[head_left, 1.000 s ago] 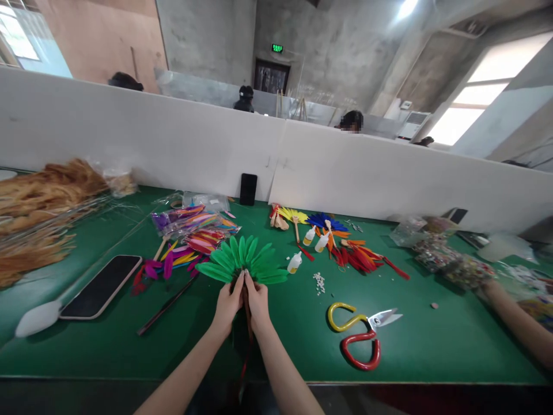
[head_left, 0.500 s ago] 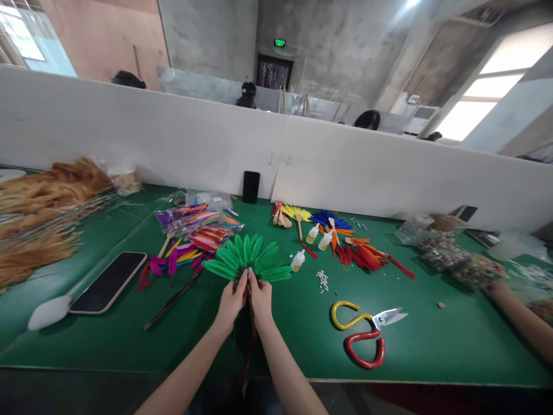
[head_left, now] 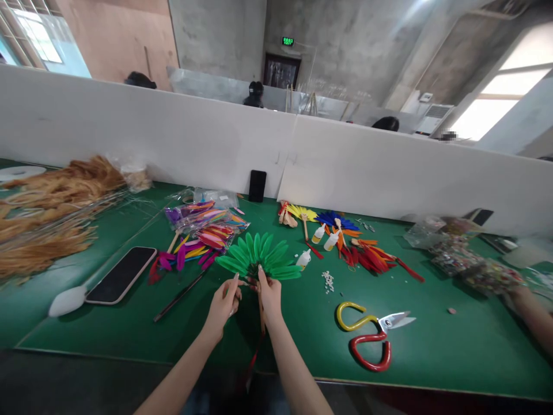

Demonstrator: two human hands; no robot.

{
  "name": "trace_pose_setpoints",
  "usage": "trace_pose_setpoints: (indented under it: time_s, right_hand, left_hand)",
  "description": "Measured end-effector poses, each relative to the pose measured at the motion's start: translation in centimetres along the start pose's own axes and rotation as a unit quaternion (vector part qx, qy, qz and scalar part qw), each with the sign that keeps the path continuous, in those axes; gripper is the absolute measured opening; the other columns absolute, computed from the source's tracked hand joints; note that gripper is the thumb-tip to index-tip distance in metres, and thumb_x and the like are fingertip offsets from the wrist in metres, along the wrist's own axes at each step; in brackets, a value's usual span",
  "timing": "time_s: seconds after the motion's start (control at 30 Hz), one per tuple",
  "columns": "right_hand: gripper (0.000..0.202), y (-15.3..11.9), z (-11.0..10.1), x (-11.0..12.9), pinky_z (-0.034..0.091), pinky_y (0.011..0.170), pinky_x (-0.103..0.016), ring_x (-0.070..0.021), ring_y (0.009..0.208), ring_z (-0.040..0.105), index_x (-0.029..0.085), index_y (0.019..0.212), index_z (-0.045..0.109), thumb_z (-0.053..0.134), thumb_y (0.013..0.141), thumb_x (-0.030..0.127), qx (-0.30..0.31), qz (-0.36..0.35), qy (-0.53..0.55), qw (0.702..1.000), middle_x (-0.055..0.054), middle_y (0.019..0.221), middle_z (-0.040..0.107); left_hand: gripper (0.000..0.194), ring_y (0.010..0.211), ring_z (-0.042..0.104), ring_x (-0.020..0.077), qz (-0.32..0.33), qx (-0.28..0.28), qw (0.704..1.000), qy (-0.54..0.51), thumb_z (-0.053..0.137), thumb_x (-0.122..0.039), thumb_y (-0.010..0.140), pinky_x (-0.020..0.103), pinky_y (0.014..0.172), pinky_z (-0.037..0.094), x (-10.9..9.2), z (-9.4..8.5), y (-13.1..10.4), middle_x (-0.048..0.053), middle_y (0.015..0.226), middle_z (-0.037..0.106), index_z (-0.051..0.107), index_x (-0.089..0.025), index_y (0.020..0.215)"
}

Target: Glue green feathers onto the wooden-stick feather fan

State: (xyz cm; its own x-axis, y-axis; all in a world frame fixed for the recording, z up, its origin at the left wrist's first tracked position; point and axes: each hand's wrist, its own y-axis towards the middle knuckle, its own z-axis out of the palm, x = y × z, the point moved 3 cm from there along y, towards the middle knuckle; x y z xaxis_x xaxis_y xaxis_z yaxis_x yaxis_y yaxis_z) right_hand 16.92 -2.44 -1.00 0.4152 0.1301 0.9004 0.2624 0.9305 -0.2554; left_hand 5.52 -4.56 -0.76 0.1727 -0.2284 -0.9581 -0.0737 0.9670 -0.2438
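A green feather fan [head_left: 254, 253] with a wooden handle and a dark red tassel stands spread in front of me above the table. My right hand [head_left: 270, 294] is closed around the base of the feathers and the top of the handle, thumb pressed on the front. Just left of the fan's base is my left hand [head_left: 224, 302], its thumb and fingers curled together in a pinch. Whatever sits between those fingertips is too small to make out. Beyond the right hand stand white glue bottles [head_left: 303, 259], and small white pieces [head_left: 328, 282] lie scattered.
Scissors [head_left: 380, 331] lie open on the right, a phone [head_left: 121, 275] and tweezers [head_left: 179, 297] on the left. Behind are bagged coloured feathers [head_left: 207, 222], a yellow fan [head_left: 305, 213] and red feathers [head_left: 374, 259]. A co-worker's hand [head_left: 516, 294] touches bags at far right. A white partition [head_left: 194, 138] borders the table.
My left hand has come away from the fan's base, down and to the left. The right hand keeps hold of the fan. The view has shifted slightly.
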Motion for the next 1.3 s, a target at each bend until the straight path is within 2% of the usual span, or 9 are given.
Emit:
trace_pose_setpoints:
  time_s: [0.4, 0.63, 0.77, 0.9, 1.0, 1.07, 1.13, 1.23, 1.3]
  right_hand:
    - [0.039, -1.4, 0.5, 0.5, 0.049, 0.046, -0.023, -0.0175, 0.051, 0.065, 0.008, 0.066, 0.066, 0.078, 0.056, 0.043, 0.044, 0.068, 0.021, 0.996, -0.004, 0.058, 0.066]
    - [0.037, -2.2, -0.2, -1.1, 0.053, 0.070, -0.026, -0.0215, 0.081, 0.068, 0.008, 0.077, 0.069, 0.082, 0.045, 0.021, 0.099, 0.117, 0.087, 0.984, -0.013, 0.086, 0.072]
    - [0.039, -2.4, -0.8, -1.8, 0.053, 0.072, -0.027, -0.0227, 0.092, 0.066, 0.015, 0.086, 0.068, 0.076, 0.047, 0.013, 0.095, 0.115, 0.122, 0.981, -0.009, 0.095, 0.072]
    - [0.031, -2.3, -0.9, -2.1, 0.053, 0.073, -0.030, -0.0254, 0.094, 0.065, 0.013, 0.079, 0.069, 0.073, 0.049, 0.011, 0.096, 0.121, 0.132, 0.979, -0.011, 0.093, 0.072]
    - [0.029, -2.3, -0.8, -2.2, 0.052, 0.077, -0.030, -0.0255, 0.098, 0.063, 0.013, 0.078, 0.069, 0.073, 0.049, 0.011, 0.093, 0.114, 0.145, 0.978, -0.011, 0.096, 0.071]
    - [0.030, -2.4, -0.6, -2.3, 0.052, 0.078, -0.029, -0.0249, 0.101, 0.062, 0.014, 0.080, 0.069, 0.073, 0.050, 0.012, 0.092, 0.108, 0.154, 0.978, -0.011, 0.098, 0.070]
    - [0.032, -2.4, -0.4, -2.3, 0.052, 0.078, -0.028, -0.0243, 0.103, 0.061, 0.014, 0.083, 0.069, 0.072, 0.051, 0.012, 0.091, 0.105, 0.161, 0.977, -0.011, 0.100, 0.070]
    - [0.034, -2.5, -0.2, -2.2, 0.050, 0.081, -0.027, -0.0231, 0.107, 0.059, 0.015, 0.086, 0.068, 0.072, 0.052, 0.014, 0.084, 0.097, 0.173, 0.976, -0.009, 0.103, 0.069]
    - [0.033, -2.6, -0.1, -2.0, 0.049, 0.083, -0.027, -0.0231, 0.109, 0.058, 0.016, 0.084, 0.068, 0.073, 0.052, 0.014, 0.081, 0.094, 0.179, 0.976, -0.008, 0.103, 0.069]
  left_hand:
    - [0.043, 0.033, 0.030, 0.0035, 0.029, 0.015, 0.999, 0.040, 0.060, -0.058, 0.070, 0.016, 0.034, 0.020, -2.6, -2.5, -1.0, -0.008, 0.046, 0.040, 0.059, -0.015, 0.076]
    - [0.041, 0.034, 0.030, 0.0039, 0.026, 0.021, 0.999, 0.043, 0.059, -0.056, 0.072, 0.016, 0.034, 0.019, -3.6, -2.6, -1.6, -0.008, 0.045, 0.040, 0.060, -0.015, 0.079]
    - [0.042, 0.033, 0.028, 0.0045, 0.030, 0.029, 0.998, 0.049, 0.057, -0.057, 0.073, 0.017, 0.034, 0.019, -3.4, -2.6, -1.6, -0.008, 0.045, 0.038, 0.060, -0.016, 0.078]
    - [0.041, 0.034, 0.033, 0.0071, 0.033, 0.042, 0.986, 0.157, 0.055, -0.058, 0.073, 0.019, 0.037, 0.024, -2.4, -3.1, -2.3, -0.006, 0.044, 0.043, 0.059, -0.017, 0.069]
    - [0.038, 0.043, 0.047, 0.0122, 0.046, 0.043, 0.970, 0.235, 0.055, -0.057, 0.072, 0.021, 0.044, 0.034, -1.4, -3.4, -3.3, -0.003, 0.051, 0.055, 0.060, -0.020, 0.065]
    - [0.038, 0.055, 0.056, 0.0166, 0.057, 0.052, 0.970, 0.231, 0.053, -0.057, 0.073, 0.023, 0.051, 0.039, -0.9, -3.4, -3.8, 0.000, 0.055, 0.060, 0.061, -0.020, 0.063]
    - [0.043, 0.052, 0.055, 0.0167, 0.028, 0.070, 0.978, 0.194, 0.049, -0.060, 0.074, 0.023, 0.047, 0.038, -0.4, -3.0, -4.1, 0.003, 0.056, 0.063, 0.061, -0.020, 0.064]
    - [0.052, 0.029, 0.036, 0.0100, -0.071, 0.087, 0.985, 0.130, 0.047, -0.068, 0.069, 0.022, 0.033, 0.019, 0.6, -2.1, -4.2, 0.004, 0.050, 0.062, 0.060, -0.018, 0.073]
    - [0.058, 0.026, 0.030, 0.0091, -0.106, 0.082, 0.986, 0.101, 0.045, -0.073, 0.066, 0.021, 0.032, 0.014, 0.9, -1.4, -4.2, 0.002, 0.042, 0.057, 0.058, -0.018, 0.079]
